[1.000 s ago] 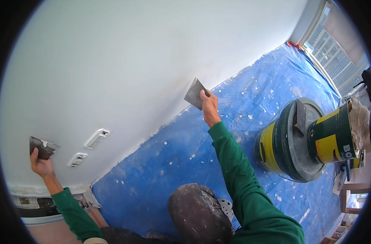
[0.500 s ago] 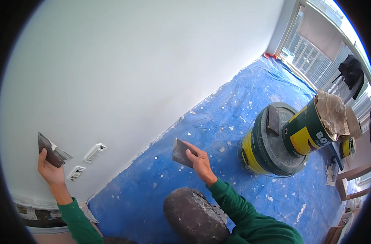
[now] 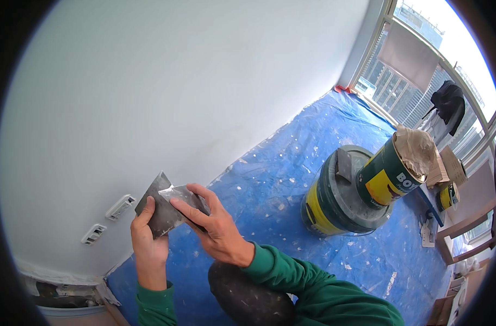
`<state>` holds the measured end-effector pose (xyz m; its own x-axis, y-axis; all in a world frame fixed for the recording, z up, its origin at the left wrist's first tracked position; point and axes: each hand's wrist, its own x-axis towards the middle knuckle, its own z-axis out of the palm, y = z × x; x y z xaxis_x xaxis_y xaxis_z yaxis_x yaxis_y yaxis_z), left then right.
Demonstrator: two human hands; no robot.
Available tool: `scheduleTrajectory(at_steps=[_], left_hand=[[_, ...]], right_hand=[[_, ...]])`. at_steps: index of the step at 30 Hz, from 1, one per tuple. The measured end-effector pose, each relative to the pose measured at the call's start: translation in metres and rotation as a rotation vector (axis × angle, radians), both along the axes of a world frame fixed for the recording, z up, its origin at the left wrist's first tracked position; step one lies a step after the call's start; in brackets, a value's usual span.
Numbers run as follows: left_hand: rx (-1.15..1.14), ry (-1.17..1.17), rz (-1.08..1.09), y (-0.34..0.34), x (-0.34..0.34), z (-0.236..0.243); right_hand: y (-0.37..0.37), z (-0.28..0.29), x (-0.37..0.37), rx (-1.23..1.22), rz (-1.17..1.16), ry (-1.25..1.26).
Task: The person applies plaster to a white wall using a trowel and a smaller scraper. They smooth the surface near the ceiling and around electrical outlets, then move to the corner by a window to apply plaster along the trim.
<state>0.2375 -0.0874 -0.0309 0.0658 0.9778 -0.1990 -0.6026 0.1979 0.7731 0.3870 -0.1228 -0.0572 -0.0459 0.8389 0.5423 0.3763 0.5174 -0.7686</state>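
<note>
Head view: left hand (image 3: 148, 244) grips dark trowel (image 3: 157, 209); right hand (image 3: 215, 228) presses scraper (image 3: 185, 196) across it

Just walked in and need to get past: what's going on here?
A person in green sleeves crouches by the white wall. The left hand holds a grey putty blade; the right hand presses a second blade against it. Blue sheeting covers the floor, with paint buckets nearby.

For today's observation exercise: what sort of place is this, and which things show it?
Probably a room being plastered or painted: a blue floor sheet speckled white, big tubs by the window, and scraper blades in both hands beside a bare white wall.
</note>
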Motion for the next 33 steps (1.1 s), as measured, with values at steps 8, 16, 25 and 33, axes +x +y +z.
scheduleTrajectory(at_steps=[8,16,25,33], left_hand=[[0.074,0.042,0.108,0.0,-0.033,-0.009],[-0.051,-0.197,0.03,0.007,-0.036,0.0],[-0.042,-0.111,-0.085,-0.009,0.009,-0.023],[0.211,-0.115,0.191,0.012,-0.048,0.012]], right_hand=[[-0.004,-0.029,0.035,-0.031,0.12,-0.449],[0.014,-0.011,0.046,-0.718,0.215,0.981],[0.009,-0.042,0.027,-1.023,0.506,1.212],[-0.041,0.0,0.025,-0.813,0.156,0.593]])
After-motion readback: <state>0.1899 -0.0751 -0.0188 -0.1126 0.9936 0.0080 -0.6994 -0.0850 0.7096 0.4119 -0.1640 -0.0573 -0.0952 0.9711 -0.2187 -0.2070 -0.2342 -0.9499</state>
